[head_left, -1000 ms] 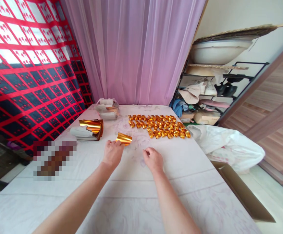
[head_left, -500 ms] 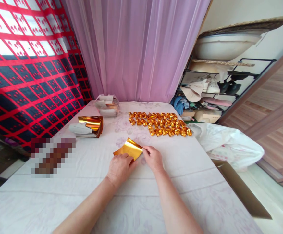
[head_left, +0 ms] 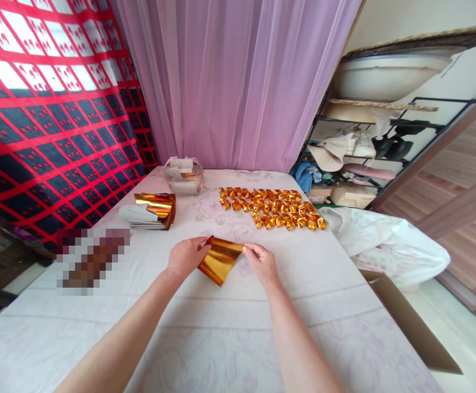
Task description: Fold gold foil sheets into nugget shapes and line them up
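Over the pale table [head_left: 205, 349], near side of the folded gold pieces [head_left: 289, 209], my left hand [head_left: 186, 255] and right hand [head_left: 261, 263] pinch the gold sheet's [head_left: 221, 259] far corners; light, even tension should prevent stray creases

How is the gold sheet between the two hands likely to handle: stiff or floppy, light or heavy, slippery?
The gold sheet is probably flexible, since it bows between the left hand and right hand. It is likely very light, as it shows almost no thickness. Its glossy face may be somewhat slippery, judging by its mirror-like sheen.
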Demonstrator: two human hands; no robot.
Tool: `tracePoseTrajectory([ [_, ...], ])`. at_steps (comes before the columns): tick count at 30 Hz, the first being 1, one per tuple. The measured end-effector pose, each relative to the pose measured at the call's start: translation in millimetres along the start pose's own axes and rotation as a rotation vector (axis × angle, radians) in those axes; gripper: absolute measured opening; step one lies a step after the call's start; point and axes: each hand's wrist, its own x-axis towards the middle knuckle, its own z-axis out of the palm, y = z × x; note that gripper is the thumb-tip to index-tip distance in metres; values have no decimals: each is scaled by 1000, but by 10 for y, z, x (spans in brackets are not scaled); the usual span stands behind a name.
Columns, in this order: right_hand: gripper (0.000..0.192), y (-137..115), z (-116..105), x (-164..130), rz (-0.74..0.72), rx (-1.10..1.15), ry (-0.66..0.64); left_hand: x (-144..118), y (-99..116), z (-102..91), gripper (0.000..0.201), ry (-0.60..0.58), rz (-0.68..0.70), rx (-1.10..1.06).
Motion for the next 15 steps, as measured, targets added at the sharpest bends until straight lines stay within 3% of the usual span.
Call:
tracePoseTrajectory([
  [8, 37, 28, 1, 29, 71, 197, -11, 22, 84, -127, 27, 104, 63, -123],
  [15, 30, -44, -44, 51, 53, 265, -31, -84, -25, 104, 36, 267, 283, -260],
])
